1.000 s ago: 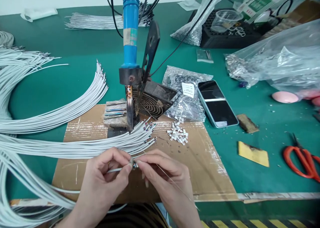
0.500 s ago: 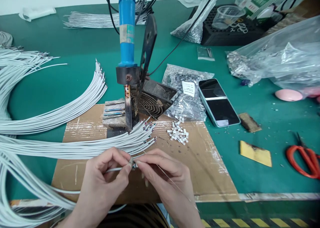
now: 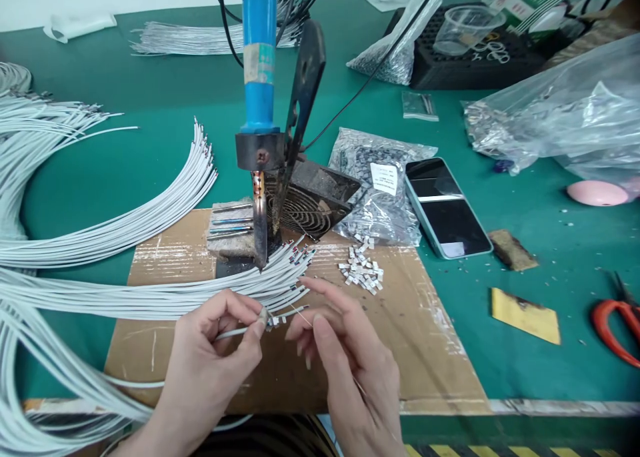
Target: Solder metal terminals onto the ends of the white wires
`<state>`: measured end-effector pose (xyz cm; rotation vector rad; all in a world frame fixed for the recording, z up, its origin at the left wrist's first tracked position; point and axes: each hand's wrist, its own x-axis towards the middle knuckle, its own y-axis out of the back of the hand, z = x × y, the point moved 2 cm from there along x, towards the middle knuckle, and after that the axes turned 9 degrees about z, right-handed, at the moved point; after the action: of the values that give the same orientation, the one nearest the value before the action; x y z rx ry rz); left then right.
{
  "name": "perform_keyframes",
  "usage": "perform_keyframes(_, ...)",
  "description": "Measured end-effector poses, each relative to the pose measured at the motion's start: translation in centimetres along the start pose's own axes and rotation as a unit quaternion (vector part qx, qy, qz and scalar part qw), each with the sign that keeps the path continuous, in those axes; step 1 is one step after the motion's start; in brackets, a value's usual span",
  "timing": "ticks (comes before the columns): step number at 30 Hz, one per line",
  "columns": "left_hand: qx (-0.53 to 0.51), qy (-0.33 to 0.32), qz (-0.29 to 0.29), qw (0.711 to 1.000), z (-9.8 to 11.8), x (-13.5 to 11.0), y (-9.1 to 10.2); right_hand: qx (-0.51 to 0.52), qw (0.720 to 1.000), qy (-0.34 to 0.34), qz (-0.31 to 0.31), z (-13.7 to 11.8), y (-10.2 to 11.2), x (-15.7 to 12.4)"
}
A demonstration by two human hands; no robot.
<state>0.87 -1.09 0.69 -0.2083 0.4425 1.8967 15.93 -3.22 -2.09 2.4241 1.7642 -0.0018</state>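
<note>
My left hand (image 3: 215, 357) pinches a white cable (image 3: 231, 334) between thumb and fingertips. Small white-and-metal connector pieces (image 3: 278, 321) stick out to the right of that pinch. Close by on the right, my right hand (image 3: 357, 363) has its index finger stretched out and its other fingers curled around a thin solder wire (image 3: 301, 315), whose free end points up and left. The soldering iron (image 3: 259, 103) stands above, handle up, with its tip (image 3: 261, 243) pointing down over the cable bundle (image 3: 190, 297).
Loose small white connectors (image 3: 363, 270) lie on the cardboard (image 3: 425, 350). Behind are a dusty fan (image 3: 310, 200), a bag of parts (image 3: 357, 157) and a phone (image 3: 447, 207). To the right are a yellow sponge (image 3: 525, 315) and red-handled scissors (image 3: 613, 327).
My right thumb and index finger have come off the connector pieces and spread apart, the hand shifting right. My left hand keeps its pinch. The view has shifted slightly.
</note>
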Motion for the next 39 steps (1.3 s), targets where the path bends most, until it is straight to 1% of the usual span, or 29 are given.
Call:
perform_keyframes(6, -0.018, -0.025, 0.035, 0.999, 0.1, 0.4, -0.2, -0.037, 0.995, 0.096, 0.004, -0.6, 0.0, 0.6)
perform_keyframes(8, -0.021, -0.027, 0.047, 0.998, 0.1, 0.7, -0.2, -0.031, 0.993, 0.11, 0.013, -0.9, -0.3, 0.7)
perform_keyframes(10, -0.024, -0.03, 0.055, 0.998, 0.3, 0.9, -0.2, -0.028, 0.994, 0.103, 0.018, -1.1, -0.5, 0.7)
perform_keyframes(15, -0.01, -0.041, 0.059, 0.997, 0.5, 1.3, -0.4, -0.024, 0.997, 0.067, 0.009, -1.2, -0.8, 0.6)
perform_keyframes(19, 0.018, -0.053, 0.063, 0.996, 0.2, 1.5, -0.3, -0.028, 0.998, 0.062, 0.001, -1.2, -0.9, 1.1)
perform_keyframes(24, 0.039, -0.095, 0.064, 0.993, 0.1, 1.7, -0.5, -0.017, 0.998, 0.056, 0.011, -1.0, -1.2, 1.5)
perform_keyframes(29, 0.042, -0.087, 0.081, 0.992, 0.4, 1.7, -0.7, -0.015, 0.999, 0.043, 0.016, -1.0, -1.3, 1.6)
perform_keyframes(35, 0.044, -0.121, 0.067, 0.989, -0.1, 2.0, -0.6, -0.016, 0.999, 0.043, 0.018, -1.0, -1.3, 1.9)
perform_keyframes(39, 0.06, -0.133, 0.068, 0.987, 0.0, 2.3, -0.5, -0.018, 0.999, 0.042, 0.014, -1.0, -1.3, 1.9)
